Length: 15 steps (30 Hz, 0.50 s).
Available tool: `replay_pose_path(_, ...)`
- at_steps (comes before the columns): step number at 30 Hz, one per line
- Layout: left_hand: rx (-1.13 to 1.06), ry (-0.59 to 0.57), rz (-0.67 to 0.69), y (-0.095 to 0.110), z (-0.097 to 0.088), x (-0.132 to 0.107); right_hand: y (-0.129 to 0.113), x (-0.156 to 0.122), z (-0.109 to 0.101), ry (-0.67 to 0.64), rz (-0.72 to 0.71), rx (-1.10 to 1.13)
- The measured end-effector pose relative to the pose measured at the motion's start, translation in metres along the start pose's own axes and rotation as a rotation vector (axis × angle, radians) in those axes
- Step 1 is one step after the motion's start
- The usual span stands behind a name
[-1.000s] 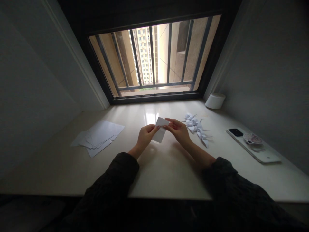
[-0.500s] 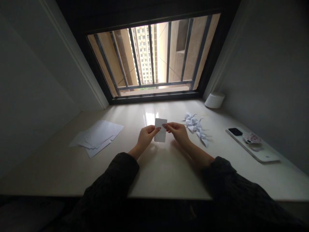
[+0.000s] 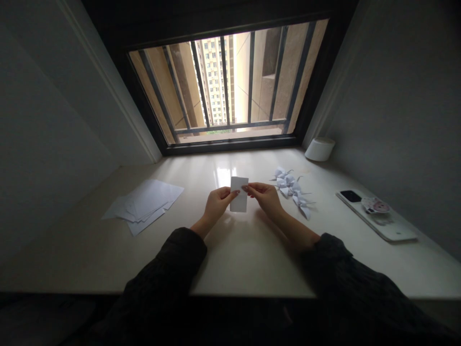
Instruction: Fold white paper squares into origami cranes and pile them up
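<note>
The small white paper [image 3: 238,203] had turned from slanting to upright since a second earlier. It was at twelve o'clock, the left hand [image 3: 217,201] pinching its nine-o'clock edge, the right hand [image 3: 265,194] its three-o'clock edge. I judged it a folding step, needing careful alignment next.

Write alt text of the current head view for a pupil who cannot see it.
A small white paper rectangle is held in the bare-handed left grip and right grip. Paper sheets lie left; folded paper cranes and a phone lie right, before a barred window.
</note>
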<state>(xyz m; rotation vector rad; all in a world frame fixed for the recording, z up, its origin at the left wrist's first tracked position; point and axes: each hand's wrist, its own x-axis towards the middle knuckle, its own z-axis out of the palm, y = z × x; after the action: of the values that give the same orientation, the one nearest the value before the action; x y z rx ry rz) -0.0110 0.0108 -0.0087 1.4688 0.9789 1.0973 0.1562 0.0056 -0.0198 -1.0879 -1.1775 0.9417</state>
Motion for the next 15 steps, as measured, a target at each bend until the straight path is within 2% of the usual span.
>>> replay_pose_path(6, 0.015, -0.024, -0.012, -0.0027, -0.0006, 0.0014, -0.003, -0.0006, -0.0006, 0.022, -0.005, -0.023)
replay_pose_path(12, 0.129, -0.079, -0.134, -0.0021, -0.005, 0.0036, -0.0031, 0.0021, -0.0049, 0.042, -0.078, -0.143)
replay_pose_path(15, 0.144, -0.077, -0.15, -0.0007, -0.0059, 0.0033, -0.0026, 0.0027, -0.0055, 0.045, -0.091, -0.153)
